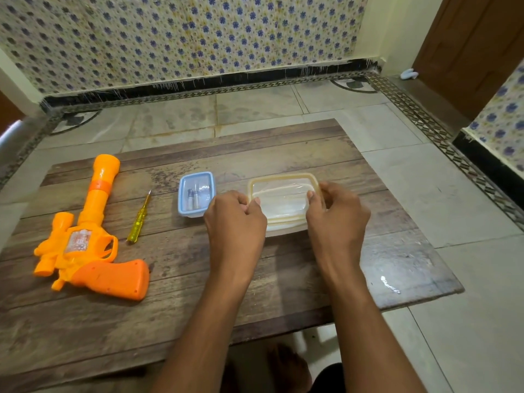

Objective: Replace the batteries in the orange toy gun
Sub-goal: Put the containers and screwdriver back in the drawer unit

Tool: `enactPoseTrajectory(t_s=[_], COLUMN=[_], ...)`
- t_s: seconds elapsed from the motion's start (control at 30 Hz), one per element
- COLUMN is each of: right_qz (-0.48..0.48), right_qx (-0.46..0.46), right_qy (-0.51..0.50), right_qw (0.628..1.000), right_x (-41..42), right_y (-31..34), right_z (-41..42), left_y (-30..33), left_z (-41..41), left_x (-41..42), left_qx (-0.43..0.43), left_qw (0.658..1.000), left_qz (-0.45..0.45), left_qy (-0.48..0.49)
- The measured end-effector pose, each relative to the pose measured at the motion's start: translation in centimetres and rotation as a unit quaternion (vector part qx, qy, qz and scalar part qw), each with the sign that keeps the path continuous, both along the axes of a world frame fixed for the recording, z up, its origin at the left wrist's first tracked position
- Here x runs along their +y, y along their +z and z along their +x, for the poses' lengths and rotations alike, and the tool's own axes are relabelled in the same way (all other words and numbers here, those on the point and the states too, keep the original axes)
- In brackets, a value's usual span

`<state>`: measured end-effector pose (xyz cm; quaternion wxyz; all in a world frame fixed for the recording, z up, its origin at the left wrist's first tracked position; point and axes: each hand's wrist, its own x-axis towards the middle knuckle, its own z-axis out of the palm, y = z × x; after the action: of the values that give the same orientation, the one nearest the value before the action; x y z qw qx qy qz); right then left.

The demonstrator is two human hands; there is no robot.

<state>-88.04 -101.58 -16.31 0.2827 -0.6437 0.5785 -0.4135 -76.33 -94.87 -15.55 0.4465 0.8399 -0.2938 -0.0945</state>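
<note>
I am barely into this job, by my reckoning: the orange toy gun [88, 236] lies untouched on its side at the left of the wooden surface [283, 282], barrel pointing far and grip toward me, and its body looks closed, with no battery cover visibly off. The yellow screwdriver [139, 217] lies just right of the gun, apart from it, tip pointing far, and nobody is holding it. My left hand [235, 222] and right hand [337, 214] are both on the clear container with the yellowish lid [279, 202], one at each short end, fingers curled over the lid's rim as if to pry it off; the lid looks seated yet, though I cannot be sure a corner has not lifted. Whether anything lies inside that container I cannot tell. Just left of it, almost touching my left hand, stands the smaller blue-lidded container [196, 194], closed, with what look like two small batteries [192, 197] showing through the lid. So what remains, I judge, is nearly everything: opening the boxes, unscrewing the gun, swapping the cells, closing up. By count: one gun, one screwdriver, two containers, two batteries visible.
</note>
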Motion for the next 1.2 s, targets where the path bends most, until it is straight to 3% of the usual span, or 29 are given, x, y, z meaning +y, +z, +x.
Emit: enactPoseTrajectory(t_s=[0.37,0.6,0.8,1.0,1.2], right_qz=[0.021,0.053,0.07,0.117,0.117], right_qx=[-0.012,-0.026,-0.03,-0.069,-0.047], right_qy=[0.052,0.062,0.092,0.108,0.107], right_qw=[0.998,0.996,0.993,0.985,0.986], right_x=[-0.2,-0.7,-1.1,-1.6,-2.0], right_y=[-0.2,-0.7,-1.0,-0.7,-0.7], right_z=[-0.4,-0.3,-0.7,-1.5,-1.6], left_y=[-0.6,-1.0,-0.1,0.0,0.5], left_z=[0.8,1.5,2.4,2.5,1.9], left_x=[0.0,0.0,0.3,0.2,0.3], left_qx=[0.078,0.034,0.115,0.084,0.027], left_qw=[0.996,0.993,0.974,0.975,0.97], left_qz=[-0.001,0.057,0.073,0.102,0.152], left_qy=[-0.044,-0.098,-0.182,-0.177,-0.188])
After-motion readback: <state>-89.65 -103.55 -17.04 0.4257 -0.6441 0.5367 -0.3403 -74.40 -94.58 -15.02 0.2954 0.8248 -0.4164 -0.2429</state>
